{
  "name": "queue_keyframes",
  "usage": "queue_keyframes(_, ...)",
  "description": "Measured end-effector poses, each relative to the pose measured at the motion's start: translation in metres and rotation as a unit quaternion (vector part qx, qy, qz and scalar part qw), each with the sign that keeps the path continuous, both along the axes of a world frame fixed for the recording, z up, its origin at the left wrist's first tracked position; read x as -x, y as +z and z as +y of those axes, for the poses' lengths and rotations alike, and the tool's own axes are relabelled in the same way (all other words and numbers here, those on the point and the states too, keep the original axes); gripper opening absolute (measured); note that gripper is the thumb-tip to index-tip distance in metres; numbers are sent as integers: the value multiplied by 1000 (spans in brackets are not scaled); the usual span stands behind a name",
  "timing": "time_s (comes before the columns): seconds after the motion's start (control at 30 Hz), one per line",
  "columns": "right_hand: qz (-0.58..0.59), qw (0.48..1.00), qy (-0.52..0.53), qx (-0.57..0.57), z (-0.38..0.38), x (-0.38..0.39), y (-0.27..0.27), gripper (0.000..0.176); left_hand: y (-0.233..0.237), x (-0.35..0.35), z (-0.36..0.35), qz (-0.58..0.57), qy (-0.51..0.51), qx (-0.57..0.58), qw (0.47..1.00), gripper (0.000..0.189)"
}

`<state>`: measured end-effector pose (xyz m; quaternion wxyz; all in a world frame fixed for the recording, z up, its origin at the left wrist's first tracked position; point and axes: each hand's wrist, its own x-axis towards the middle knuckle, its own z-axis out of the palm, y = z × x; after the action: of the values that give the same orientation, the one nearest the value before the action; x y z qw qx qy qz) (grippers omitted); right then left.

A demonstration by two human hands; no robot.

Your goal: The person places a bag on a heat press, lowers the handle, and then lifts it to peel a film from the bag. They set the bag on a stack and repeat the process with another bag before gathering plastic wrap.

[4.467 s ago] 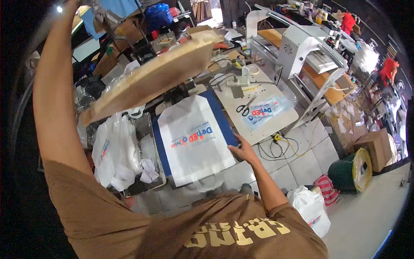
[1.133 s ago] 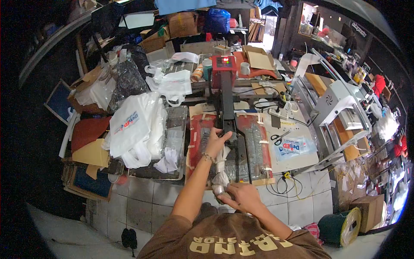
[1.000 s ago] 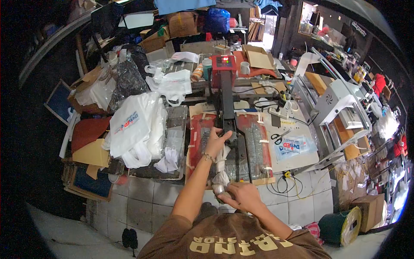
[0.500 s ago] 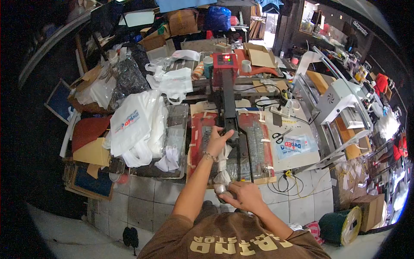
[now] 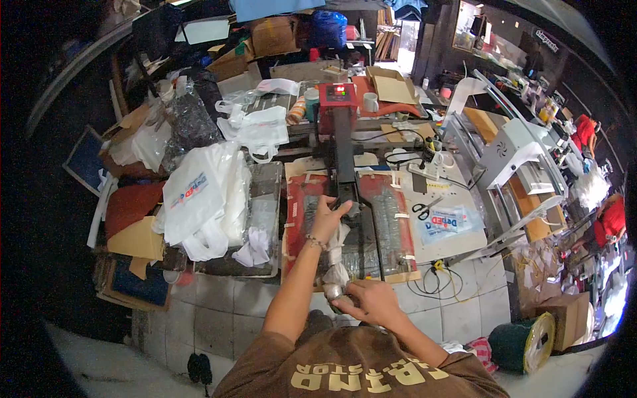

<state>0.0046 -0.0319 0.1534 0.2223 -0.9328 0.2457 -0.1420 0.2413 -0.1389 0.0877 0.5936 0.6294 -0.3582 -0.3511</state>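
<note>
Left hand (image 5: 326,220) clasps heat press (image 5: 344,142) (closed), right hand (image 5: 371,302) gripping its handle (image 5: 335,290).

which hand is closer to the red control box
Left. The left hand grips the black press arm below the red control box; the right hand holds the handle at the near edge.

The person wears a brown short-sleeved T-shirt (image 5: 279,371) with pale yellow block lettering (image 5: 358,378) across the chest, nearer the right hand (image 5: 373,302) than the left, and the letters appear upside down from the head camera. Both sleeves end above the elbows, leaving the forearms bare. Just behind the left hand (image 5: 326,217) a thin bracelet (image 5: 316,243) circles the wrist.
</note>
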Motion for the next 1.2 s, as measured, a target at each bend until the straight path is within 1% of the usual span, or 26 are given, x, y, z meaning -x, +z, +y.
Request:
queue_keyframes(0.1,5,1000,2,-3,1,-1,3,51,14,5,6,-16,11,1,1000,64)
queue_keyframes(0.4,8,1000,9,-22,0,-1,9,52,9,2,4,-19,16,7,1000,66)
queue_keyframes(0.5,-1,1000,10,-25,1,-1,10,51,10,1,5,-48,16,-9,999,66)
queue_keyframes(0.57,-9,999,15,-27,1,-2,10,51,5,2,3,-75,42,7,996,62)
queue_keyframes(0.7,6,999,20,-31,1,-2,12,50,5,1,4,-66,32,-5,997,61)
queue_keyframes(0.77,12,999,22,-31,1,-3,10,49,10,4,5,5,14,23,1000,61)
queue_keyframes(0.8,-9,1000,17,3,1,-3,7,46,12,4,6,8,14,19,1000,61)
queue_keyframes(0.83,-28,999,13,35,2,-3,5,43,15,3,7,-31,17,0,999,63)
queue_keyframes(0.87,-24,999,14,30,3,-2,6,43,17,3,8,-70,19,-18,997,64)
queue_keyframes(0.93,-42,999,18,27,1,-4,9,43,8,0,4,-60,19,-18,998,63)
queue_keyframes(1.0,-38,999,20,19,1,-4,12,43,-4,-2,-1,-26,23,12,999,62)
queue_keyframes(1.1,-32,999,23,15,0,-3,10,43,-16,-4,-6,-11,23,19,999,64)
queue_keyframes(1.2,-29,999,28,16,-1,-4,9,43,5,0,2,-34,20,4,999,65)
